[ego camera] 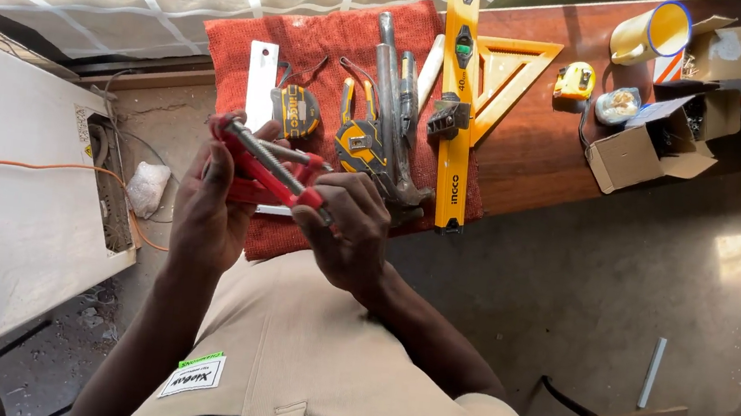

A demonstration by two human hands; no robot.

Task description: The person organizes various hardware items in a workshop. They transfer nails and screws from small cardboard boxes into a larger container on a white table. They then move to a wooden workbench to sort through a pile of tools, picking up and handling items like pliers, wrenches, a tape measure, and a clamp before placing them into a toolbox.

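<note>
Head view, looking down over my chest: my left hand (208, 208) is wrapped around the frame of a red metal clamp with a bare steel threaded screw (268, 168), and my right hand (351, 229) pinches the red knob at the screw's lower end. Both hands are closed on that one tool, held in the air just off the near edge of the desk (534, 162), above the overhanging end of a red woven cloth (334, 37).

On the cloth, from its left side, lie a white flat plastic strip (261, 79), a black-and-orange tape measure (296, 112), yellow-handled pliers (357, 137), a steel claw hammer (393, 108) and a long yellow spirit level (458, 106). Past the cloth's right edge a yellow triangular square (512, 66) rests on the bare wood, then a small yellow tape measure (575, 81), a yellow plastic mug (651, 34) and open brown cardboard boxes (652, 143) toward the far right corner.

To turn the screw well, I judge I should keep the frame steady in my left hand, twist only with the right fingertips, and keep the thread in line so it does not bind.
</note>
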